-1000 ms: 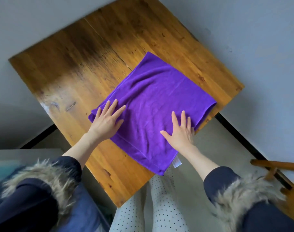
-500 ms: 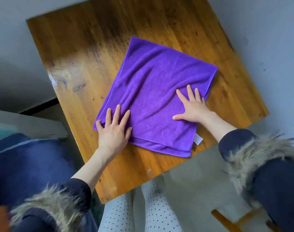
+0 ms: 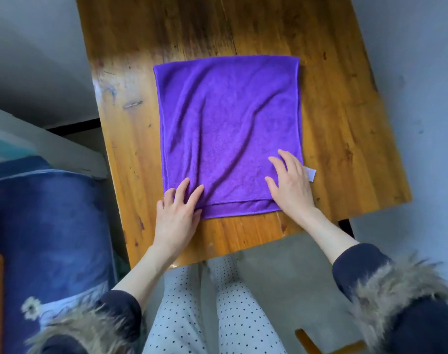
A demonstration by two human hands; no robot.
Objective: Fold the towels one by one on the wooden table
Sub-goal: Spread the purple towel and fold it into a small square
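Observation:
A purple towel [image 3: 228,129] lies folded once on the wooden table [image 3: 340,123], its two layers showing as a stepped edge at the near side. A white label [image 3: 311,174] sticks out at its right edge. My left hand [image 3: 178,215] rests flat on the towel's near left corner, fingers straight. My right hand [image 3: 290,185] presses flat on the near right corner, fingers spread. Neither hand grips the cloth. Soft wrinkles run across the towel's middle.
A blue cushion or bedding [image 3: 46,231] with a small flower print sits to the left of the table. My legs in dotted trousers [image 3: 217,307] are below the table's near edge. Part of a wooden chair [image 3: 320,343] shows at the lower right. Grey floor surrounds the table.
The view has turned so the towel now lies square to me. Both hands have slid toward the towel's near corners, staying flat on it.

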